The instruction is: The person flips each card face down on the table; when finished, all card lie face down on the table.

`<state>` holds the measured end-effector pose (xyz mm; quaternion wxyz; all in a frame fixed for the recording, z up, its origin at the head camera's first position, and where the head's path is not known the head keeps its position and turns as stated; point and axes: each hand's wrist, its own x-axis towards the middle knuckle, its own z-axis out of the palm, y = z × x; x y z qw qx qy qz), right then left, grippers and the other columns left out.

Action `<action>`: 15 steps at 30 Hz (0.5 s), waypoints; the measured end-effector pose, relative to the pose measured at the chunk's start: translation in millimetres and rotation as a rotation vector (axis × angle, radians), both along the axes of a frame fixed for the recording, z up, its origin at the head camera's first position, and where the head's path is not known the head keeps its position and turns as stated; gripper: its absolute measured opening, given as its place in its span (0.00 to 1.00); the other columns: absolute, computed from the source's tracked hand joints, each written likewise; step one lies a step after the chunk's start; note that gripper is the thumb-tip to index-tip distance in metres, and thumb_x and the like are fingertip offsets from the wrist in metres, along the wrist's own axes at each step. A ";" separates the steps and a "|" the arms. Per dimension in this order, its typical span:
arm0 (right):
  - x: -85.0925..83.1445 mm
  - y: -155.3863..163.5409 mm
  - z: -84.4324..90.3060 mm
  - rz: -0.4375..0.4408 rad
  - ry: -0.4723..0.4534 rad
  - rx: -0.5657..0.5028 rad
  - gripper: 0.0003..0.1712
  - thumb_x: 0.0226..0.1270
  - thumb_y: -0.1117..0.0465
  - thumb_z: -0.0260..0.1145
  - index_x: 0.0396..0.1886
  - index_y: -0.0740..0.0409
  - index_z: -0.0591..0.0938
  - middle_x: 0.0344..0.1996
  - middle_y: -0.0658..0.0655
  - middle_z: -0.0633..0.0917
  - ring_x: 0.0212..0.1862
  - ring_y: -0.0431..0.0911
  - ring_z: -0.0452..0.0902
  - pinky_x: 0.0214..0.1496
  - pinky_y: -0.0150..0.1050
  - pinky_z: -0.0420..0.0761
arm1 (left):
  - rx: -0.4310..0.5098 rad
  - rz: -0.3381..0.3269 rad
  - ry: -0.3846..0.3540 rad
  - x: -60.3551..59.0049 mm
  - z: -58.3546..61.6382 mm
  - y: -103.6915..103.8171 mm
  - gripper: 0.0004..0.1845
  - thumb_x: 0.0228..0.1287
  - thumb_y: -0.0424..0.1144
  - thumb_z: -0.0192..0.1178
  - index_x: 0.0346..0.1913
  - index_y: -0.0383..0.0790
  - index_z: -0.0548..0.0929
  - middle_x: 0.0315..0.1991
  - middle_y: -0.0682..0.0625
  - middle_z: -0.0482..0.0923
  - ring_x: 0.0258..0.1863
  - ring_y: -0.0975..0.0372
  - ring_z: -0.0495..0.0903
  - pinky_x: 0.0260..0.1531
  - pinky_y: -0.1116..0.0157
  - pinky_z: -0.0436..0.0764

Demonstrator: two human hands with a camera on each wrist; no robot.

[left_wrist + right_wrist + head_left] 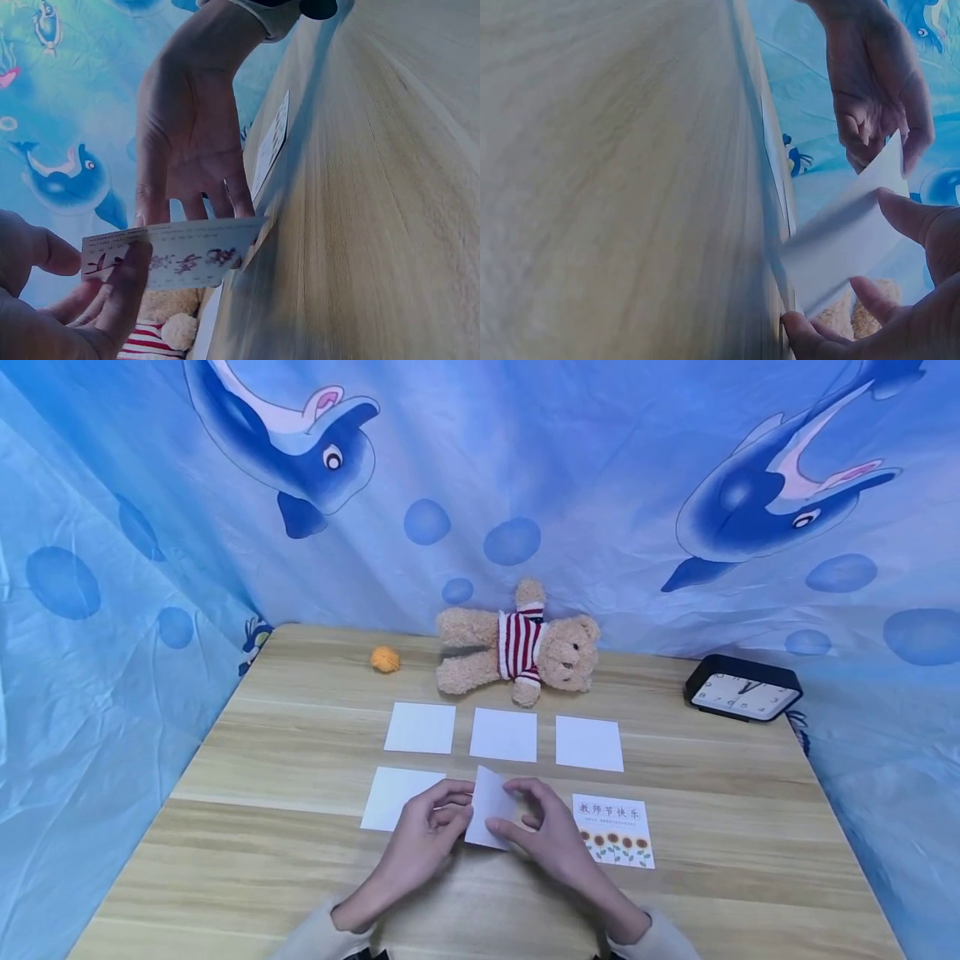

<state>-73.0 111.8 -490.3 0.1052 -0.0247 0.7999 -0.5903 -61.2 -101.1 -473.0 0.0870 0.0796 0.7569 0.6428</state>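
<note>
Both hands are pinching a thin, light card [489, 806] by its side edges, left hand [423, 837] and right hand [551, 837] tilting it off the near middle of the bench [247, 827]; it looks bendable, so edge grips suit.

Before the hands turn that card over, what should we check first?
1. Both hands hold the lifted card: left hand, right hand: ok.
2. One edge of it rests on the table: ok.
3. Printed side faces down, toward the table: ok.
4. Sunflower card lies apart, not under it: ok.
5. Blank card on the left is not overlapped: cannot tell.
</note>
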 end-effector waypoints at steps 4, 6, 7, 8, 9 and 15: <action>-2.3 1.7 1.9 -0.025 -0.038 -0.031 0.33 0.58 0.53 0.82 0.63 0.52 0.80 0.68 0.60 0.80 0.70 0.61 0.77 0.60 0.46 0.88 | 0.050 0.019 -0.008 -1.0 -0.7 -2.4 0.19 0.72 0.31 0.62 0.63 0.32 0.79 0.56 0.35 0.82 0.47 0.61 0.89 0.48 0.72 0.88; -4.4 4.1 2.2 -0.045 -0.061 -0.042 0.33 0.57 0.55 0.82 0.62 0.52 0.81 0.65 0.60 0.82 0.65 0.58 0.81 0.55 0.41 0.89 | 0.073 0.026 -0.008 -1.9 -1.2 -3.6 0.19 0.72 0.31 0.63 0.63 0.32 0.79 0.55 0.34 0.82 0.46 0.63 0.89 0.48 0.71 0.88; -5.4 5.6 2.6 -0.060 -0.066 -0.039 0.32 0.57 0.56 0.82 0.61 0.52 0.82 0.63 0.60 0.84 0.62 0.57 0.83 0.53 0.40 0.89 | 0.080 0.032 -0.006 -2.4 -1.7 -4.3 0.19 0.71 0.30 0.63 0.63 0.32 0.80 0.55 0.34 0.81 0.45 0.63 0.89 0.47 0.71 0.88; -6.4 7.5 2.9 -0.073 -0.069 -0.035 0.31 0.57 0.57 0.82 0.61 0.52 0.82 0.61 0.60 0.85 0.60 0.55 0.84 0.50 0.38 0.89 | 0.083 0.040 -0.003 -3.0 -2.3 -5.0 0.19 0.71 0.30 0.64 0.63 0.32 0.80 0.55 0.34 0.81 0.45 0.63 0.89 0.47 0.71 0.88; -7.3 9.4 3.5 -0.084 -0.072 -0.037 0.30 0.57 0.58 0.82 0.60 0.52 0.83 0.58 0.60 0.86 0.58 0.55 0.85 0.47 0.36 0.88 | 0.083 0.048 0.000 -3.6 -2.9 -5.9 0.19 0.70 0.30 0.64 0.63 0.33 0.80 0.54 0.35 0.82 0.45 0.64 0.89 0.46 0.71 0.88; -13.5 20.7 4.7 -0.123 -0.049 -0.041 0.30 0.59 0.66 0.80 0.62 0.55 0.82 0.52 0.61 0.87 0.50 0.50 0.87 0.44 0.30 0.85 | 0.071 0.096 -0.019 -6.7 -8.1 -11.8 0.20 0.69 0.30 0.66 0.62 0.36 0.82 0.52 0.36 0.82 0.43 0.65 0.89 0.41 0.71 0.88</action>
